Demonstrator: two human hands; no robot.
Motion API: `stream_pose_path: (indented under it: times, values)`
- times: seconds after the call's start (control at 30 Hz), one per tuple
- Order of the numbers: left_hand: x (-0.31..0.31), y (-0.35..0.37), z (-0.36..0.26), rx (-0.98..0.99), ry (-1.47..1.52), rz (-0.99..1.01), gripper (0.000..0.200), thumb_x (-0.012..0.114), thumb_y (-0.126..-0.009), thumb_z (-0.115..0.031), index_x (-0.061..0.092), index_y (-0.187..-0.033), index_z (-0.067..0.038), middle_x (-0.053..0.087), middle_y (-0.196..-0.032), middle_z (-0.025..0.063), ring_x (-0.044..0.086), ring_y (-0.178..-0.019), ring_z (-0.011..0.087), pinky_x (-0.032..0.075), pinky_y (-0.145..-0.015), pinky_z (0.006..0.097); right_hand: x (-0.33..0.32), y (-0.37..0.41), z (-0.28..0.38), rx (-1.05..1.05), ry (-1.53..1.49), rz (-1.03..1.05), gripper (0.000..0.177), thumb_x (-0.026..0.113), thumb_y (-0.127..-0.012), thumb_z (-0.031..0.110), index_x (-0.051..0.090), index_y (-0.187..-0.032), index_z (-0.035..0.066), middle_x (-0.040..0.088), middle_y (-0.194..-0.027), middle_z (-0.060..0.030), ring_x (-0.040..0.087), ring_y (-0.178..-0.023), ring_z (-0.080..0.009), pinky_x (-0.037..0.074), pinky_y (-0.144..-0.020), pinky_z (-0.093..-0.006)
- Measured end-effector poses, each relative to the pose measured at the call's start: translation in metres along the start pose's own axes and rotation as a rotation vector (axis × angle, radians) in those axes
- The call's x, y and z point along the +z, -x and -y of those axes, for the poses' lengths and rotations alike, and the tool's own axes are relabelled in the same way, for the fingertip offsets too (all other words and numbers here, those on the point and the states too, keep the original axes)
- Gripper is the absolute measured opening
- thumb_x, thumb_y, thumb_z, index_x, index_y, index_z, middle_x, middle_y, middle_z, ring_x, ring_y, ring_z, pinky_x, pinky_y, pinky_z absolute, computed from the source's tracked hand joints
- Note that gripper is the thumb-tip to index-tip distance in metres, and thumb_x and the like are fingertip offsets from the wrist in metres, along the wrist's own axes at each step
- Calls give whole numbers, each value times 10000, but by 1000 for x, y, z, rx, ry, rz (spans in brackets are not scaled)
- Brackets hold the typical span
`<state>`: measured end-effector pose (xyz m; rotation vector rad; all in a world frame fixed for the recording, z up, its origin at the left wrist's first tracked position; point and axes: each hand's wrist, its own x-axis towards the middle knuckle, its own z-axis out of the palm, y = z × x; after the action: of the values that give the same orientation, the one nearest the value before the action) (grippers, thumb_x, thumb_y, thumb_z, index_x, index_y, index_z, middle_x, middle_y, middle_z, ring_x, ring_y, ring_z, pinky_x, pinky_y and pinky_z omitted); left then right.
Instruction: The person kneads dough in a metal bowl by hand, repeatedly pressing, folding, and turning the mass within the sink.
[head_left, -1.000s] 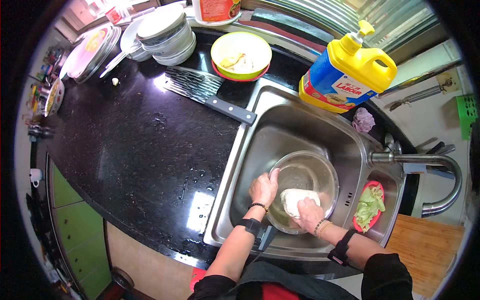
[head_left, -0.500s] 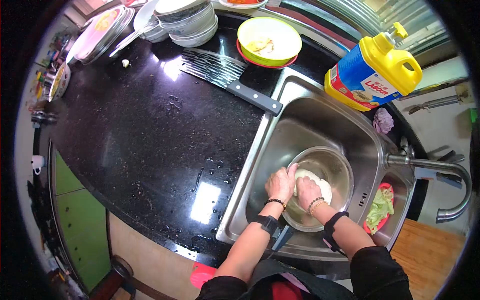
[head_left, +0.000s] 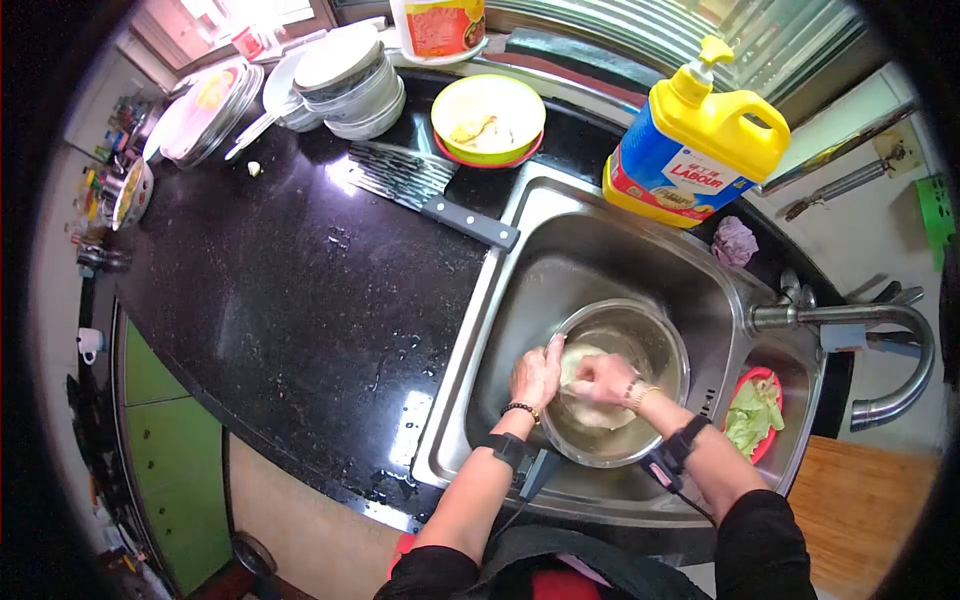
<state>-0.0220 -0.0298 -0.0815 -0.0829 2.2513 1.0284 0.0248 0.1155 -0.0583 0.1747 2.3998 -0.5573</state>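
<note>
Showing "LABOUR", a jug [head_left: 695, 150] stands beyond left fingers [head_left: 553, 357] clamping bowl [head_left: 670, 375], right fingers [head_left: 592, 374] unclear.

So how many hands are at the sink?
2: the left hand at the rim of the metal bowl, the right hand inside it, over the white lump. No others show.

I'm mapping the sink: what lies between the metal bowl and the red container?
In the head view, the slotted basin wall and sink divider separate the metal bowl from the red container; the right forearm crosses above the gap's near end.
</note>
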Motion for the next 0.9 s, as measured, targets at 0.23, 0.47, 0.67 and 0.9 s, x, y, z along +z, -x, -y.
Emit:
stream_pose_path:
  times: [0.23,0.47,0.67,0.9]
  values:
    - [7,-8,7,41,19,3,667,323,-855,-558,626,-790,33,591,-834,280,571,-848,412,428,-760,471,-16,-56,-7,198,54,211,770,675,-567,475,504,-1154,6,525,-1151,-221,511,-1077,-325,414,-904,-394]
    - [0,-1,0,20,-17,-46,619,358,-845,-552,635,-767,-4,604,-798,245,581,-806,397,443,-720,461,10,-37,24,-155,328,271,533,700,-526,339,589,-957,45,596,-923,-191,573,-896,-331,473,-780,-404]
    - [-5,-1,0,27,-72,-110,623,373,-837,-567,629,-744,-7,605,-788,243,584,-788,398,452,-695,467,-20,26,-12,-427,-13,-127,401,734,-519,340,550,-769,86,561,-782,-126,543,-798,-301,451,-710,-396]
    - [-4,-2,1,-4,-61,-190,590,390,-842,-547,630,-752,-16,605,-782,243,586,-788,396,454,-696,461,-30,99,-25,-88,48,-370,364,717,-618,362,520,-781,103,491,-785,-107,498,-802,-286,433,-675,-391]
